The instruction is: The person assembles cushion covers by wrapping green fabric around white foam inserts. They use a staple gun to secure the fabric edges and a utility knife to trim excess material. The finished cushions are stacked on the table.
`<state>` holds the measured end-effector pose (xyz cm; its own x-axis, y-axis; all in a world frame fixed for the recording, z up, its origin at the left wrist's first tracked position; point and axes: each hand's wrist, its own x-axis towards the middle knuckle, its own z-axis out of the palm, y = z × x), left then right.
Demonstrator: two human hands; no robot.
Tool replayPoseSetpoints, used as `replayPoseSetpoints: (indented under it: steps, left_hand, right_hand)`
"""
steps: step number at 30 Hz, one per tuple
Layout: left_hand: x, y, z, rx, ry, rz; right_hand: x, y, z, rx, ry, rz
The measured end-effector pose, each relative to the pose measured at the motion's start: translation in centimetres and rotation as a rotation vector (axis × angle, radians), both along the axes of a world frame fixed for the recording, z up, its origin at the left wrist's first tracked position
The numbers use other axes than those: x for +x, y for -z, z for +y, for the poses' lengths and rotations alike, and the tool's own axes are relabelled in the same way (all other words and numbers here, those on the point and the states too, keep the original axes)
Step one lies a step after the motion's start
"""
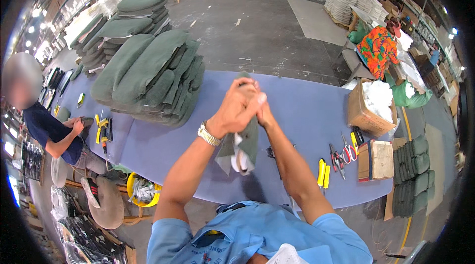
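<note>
Both my hands are together over the middle of the table, raised above its blue-grey top (163, 155). My left hand (235, 109), with a metal watch at the wrist, is closed round the upper part of a dark green fabric cover (251, 141). My right hand (265, 113) is closed on the same cover, its fingers partly hidden behind the left. Below my hands the cover hangs toward me, its lower end gaping, with white material (242, 160) showing inside. A green tip of it sticks out above my fingers.
Stacked green padded pieces (153, 76) stand at the far left. To the right are yellow-handled tools (323, 174), pliers (337, 160), scissors (349, 152), a small box (375, 160) and a carton of white stuffing (373, 108). A co-worker (37, 120) works at the left end.
</note>
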<state>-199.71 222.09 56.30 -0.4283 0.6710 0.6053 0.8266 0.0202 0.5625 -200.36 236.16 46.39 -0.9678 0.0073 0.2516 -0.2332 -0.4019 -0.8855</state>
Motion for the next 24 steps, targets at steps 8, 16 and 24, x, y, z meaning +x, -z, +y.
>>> replayPoseSetpoints:
  steps: [8,16,24]
  left_hand:
    - [2.7,-0.1,-2.3,0.017,-0.425,0.226]
    - [6.3,3.9,-12.0,0.203,-0.918,0.058]
    - [16.0,14.1,-20.1,0.857,-1.247,-0.447]
  right_hand:
    - [10.7,15.4,-1.1,0.077,-0.127,-0.268]
    - [12.4,20.6,4.2,0.45,0.099,-0.486]
    - [5.1,21.4,4.0,0.415,0.023,-0.531]
